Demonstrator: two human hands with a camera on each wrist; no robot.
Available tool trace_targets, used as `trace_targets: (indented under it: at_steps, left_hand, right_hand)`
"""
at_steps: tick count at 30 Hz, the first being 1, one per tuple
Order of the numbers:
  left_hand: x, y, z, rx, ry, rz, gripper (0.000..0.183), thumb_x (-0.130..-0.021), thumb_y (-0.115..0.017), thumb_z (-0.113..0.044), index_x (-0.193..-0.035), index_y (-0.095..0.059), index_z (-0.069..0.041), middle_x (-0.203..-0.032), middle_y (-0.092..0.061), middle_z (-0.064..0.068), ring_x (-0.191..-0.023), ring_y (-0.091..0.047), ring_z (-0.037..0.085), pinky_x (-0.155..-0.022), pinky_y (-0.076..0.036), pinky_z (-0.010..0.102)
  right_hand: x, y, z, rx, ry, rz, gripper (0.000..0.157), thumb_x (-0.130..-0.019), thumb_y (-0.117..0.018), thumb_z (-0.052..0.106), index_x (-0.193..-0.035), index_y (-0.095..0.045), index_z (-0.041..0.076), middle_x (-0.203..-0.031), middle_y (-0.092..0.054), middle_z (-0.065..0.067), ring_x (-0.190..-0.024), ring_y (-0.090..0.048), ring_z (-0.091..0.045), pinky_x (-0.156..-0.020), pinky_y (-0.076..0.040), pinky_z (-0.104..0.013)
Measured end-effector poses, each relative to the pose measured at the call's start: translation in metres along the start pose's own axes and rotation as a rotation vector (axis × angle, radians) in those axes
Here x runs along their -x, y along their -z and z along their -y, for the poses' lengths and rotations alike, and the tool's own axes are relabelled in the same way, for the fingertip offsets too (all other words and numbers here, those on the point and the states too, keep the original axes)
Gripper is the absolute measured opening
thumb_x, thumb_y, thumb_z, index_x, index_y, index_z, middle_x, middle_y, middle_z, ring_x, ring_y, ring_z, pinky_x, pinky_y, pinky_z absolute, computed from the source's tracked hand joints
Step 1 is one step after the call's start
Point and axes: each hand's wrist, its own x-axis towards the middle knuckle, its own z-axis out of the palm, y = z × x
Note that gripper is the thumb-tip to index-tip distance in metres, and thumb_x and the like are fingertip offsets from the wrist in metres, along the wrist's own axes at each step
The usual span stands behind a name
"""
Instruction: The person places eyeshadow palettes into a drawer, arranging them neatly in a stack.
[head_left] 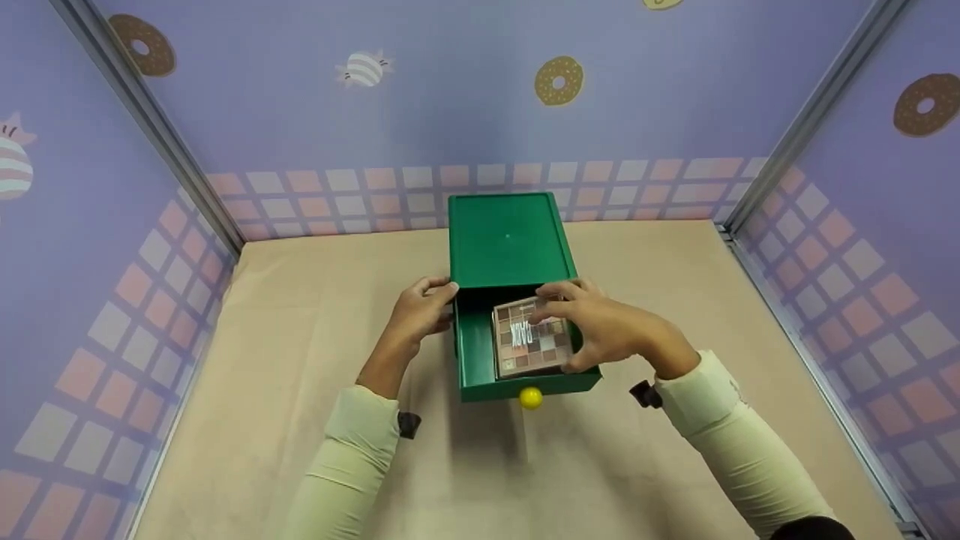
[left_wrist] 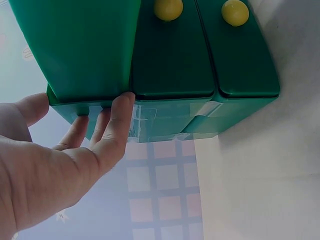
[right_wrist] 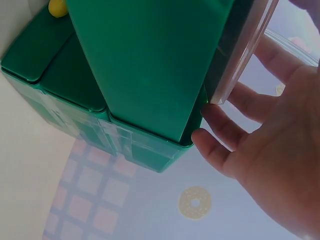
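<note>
A green drawer cabinet [head_left: 510,236] stands against the back wall, its top drawer [head_left: 475,356] pulled out. Inside the drawer, on the right, sits an eyeshadow palette [head_left: 517,352] with a clear lid and rows of coloured squares. My right hand [head_left: 611,326] holds the palette, thumb near its front corner and fingers over its far side. From the right wrist view, the palette's edge [right_wrist: 245,55] rises above the drawer wall. My left hand [head_left: 418,313] rests on the cabinet's left side, thumb at the top front corner; its fingers [left_wrist: 114,131] press the side wall.
A yellow knob [head_left: 531,398] sticks out from the drawer front. Two lower drawers with yellow knobs [left_wrist: 235,12] are shut. A beige cloth [head_left: 300,360] covers the table. Patterned walls [head_left: 465,90] enclose the back and both sides.
</note>
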Motion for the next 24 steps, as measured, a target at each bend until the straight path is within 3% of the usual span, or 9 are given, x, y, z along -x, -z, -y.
trace_targets:
  at_steps: [6, 10, 16, 20, 24]
  left_hand:
    - [0.000, -0.001, 0.000, -0.005, 0.006, 0.000, 0.047, -0.104, -0.057, -0.035, -0.145, -0.054, -0.011, -0.139, -0.060, 0.017, -0.114, -0.070, 0.033, -0.103, -0.054, 0.049]
    - [-0.001, -0.001, 0.000, -0.008, 0.006, 0.004, 0.048, -0.104, -0.056, -0.035, -0.145, -0.053, -0.011, -0.140, -0.060, 0.017, -0.114, -0.070, 0.033, -0.102, -0.055, 0.047]
    - [0.000, 0.000, 0.000, -0.017, 0.008, 0.009, 0.046, -0.105, -0.055, -0.035, -0.145, -0.053, -0.012, -0.139, -0.060, 0.017, -0.116, -0.070, 0.033, -0.102, -0.056, 0.047]
    - [0.001, 0.000, -0.001, -0.023, 0.000, 0.005, 0.045, -0.105, -0.056, -0.035, -0.144, -0.054, -0.012, -0.139, -0.060, 0.017, -0.116, -0.070, 0.034, -0.101, -0.056, 0.046]
    - [0.000, -0.001, -0.001, -0.014, -0.002, -0.004, 0.045, -0.105, -0.056, -0.033, -0.144, -0.055, -0.012, -0.138, -0.061, 0.017, -0.116, -0.070, 0.034, -0.101, -0.056, 0.047]
  right_hand:
    - [0.006, 0.000, -0.003, -0.019, 0.049, -0.025, 0.069, -0.079, -0.086, 0.027, -0.143, -0.059, 0.024, -0.164, -0.030, -0.012, -0.146, -0.027, -0.040, -0.110, -0.041, -0.067]
    - [0.013, 0.001, -0.001, -0.042, 0.032, -0.092, 0.064, -0.083, -0.084, 0.026, -0.142, -0.059, 0.018, -0.162, -0.034, -0.012, -0.145, -0.032, -0.040, -0.111, -0.041, -0.065]
    - [0.027, -0.002, 0.013, -0.065, -0.030, -0.320, 0.061, -0.088, -0.081, 0.024, -0.143, -0.057, 0.014, -0.152, -0.047, -0.012, -0.137, -0.049, -0.036, -0.111, -0.045, -0.058]
    - [0.036, -0.011, 0.024, -0.097, -0.055, -0.515, 0.061, -0.086, -0.083, 0.019, -0.141, -0.059, 0.011, -0.140, -0.056, -0.012, -0.120, -0.060, -0.032, -0.102, -0.053, -0.053]
    - [0.041, -0.024, 0.035, -0.153, -0.103, -0.658, 0.058, -0.085, -0.084, 0.014, -0.138, -0.061, 0.009, -0.131, -0.062, -0.010, -0.105, -0.065, -0.025, -0.090, -0.058, -0.044]
